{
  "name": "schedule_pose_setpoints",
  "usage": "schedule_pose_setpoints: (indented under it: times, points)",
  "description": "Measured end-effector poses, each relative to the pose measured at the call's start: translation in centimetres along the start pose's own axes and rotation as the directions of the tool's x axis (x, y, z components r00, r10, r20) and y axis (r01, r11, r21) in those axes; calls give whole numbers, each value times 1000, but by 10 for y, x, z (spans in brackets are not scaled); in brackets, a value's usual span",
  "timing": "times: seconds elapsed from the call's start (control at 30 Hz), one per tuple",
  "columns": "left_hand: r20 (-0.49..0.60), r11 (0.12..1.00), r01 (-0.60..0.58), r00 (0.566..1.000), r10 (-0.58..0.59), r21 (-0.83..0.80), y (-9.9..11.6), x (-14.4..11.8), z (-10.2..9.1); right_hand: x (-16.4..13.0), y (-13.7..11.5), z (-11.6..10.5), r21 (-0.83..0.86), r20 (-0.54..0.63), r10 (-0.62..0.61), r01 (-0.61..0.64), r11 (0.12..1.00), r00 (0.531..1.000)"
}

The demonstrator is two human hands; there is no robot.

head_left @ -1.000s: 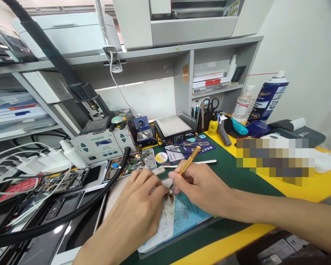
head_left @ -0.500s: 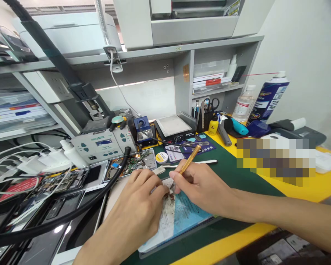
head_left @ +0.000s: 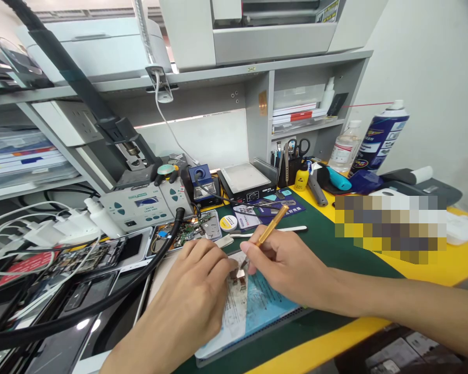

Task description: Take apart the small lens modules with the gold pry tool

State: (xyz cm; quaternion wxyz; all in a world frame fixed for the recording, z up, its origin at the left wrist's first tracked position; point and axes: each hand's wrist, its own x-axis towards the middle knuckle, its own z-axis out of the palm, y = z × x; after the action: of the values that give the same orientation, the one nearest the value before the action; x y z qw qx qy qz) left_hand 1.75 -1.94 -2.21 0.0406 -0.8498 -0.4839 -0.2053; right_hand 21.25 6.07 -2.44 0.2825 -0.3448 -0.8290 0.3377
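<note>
My right hand is closed in a pen grip round a gold-handled craft knife, its handle leaning up and to the right. The knife's narrow tip points down by a small copper-and-silver electronic part; whether it touches the part is too small to tell. My left hand has its fingers curled down, pinching the left edge of that part, with the fingertips partly hidden. Under both hands lies a stained white-and-blue booklet on a green mat.
Phone boards in a tray and a black hose lie on the left. Behind stand a hot-air station, a heating plate and a tool holder. A yellow bottle and spray can are at right.
My left fingers have drawn back slightly to the left, showing more of the small part, which now catches the light. The knife handle has shifted a little to the right.
</note>
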Motion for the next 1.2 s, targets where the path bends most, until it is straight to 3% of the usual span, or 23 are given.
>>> schedule_pose_setpoints:
  times: [0.37, 0.77, 1.2]
  points:
    - [41, 999, 47, 998, -47, -7, 1, 1, -5, -1, 3, 2, 20, -22, -53, 54, 998, 998]
    - [0, 998, 51, 999, -51, 45, -3, -1, -3, -1, 6, 3, 44, -19, -45, 46, 998, 999]
    - [-2, 997, -10, 1000, 10, 76, -3, 2, -6, -1, 9, 5, 77, -29, -19, 21, 997, 999]
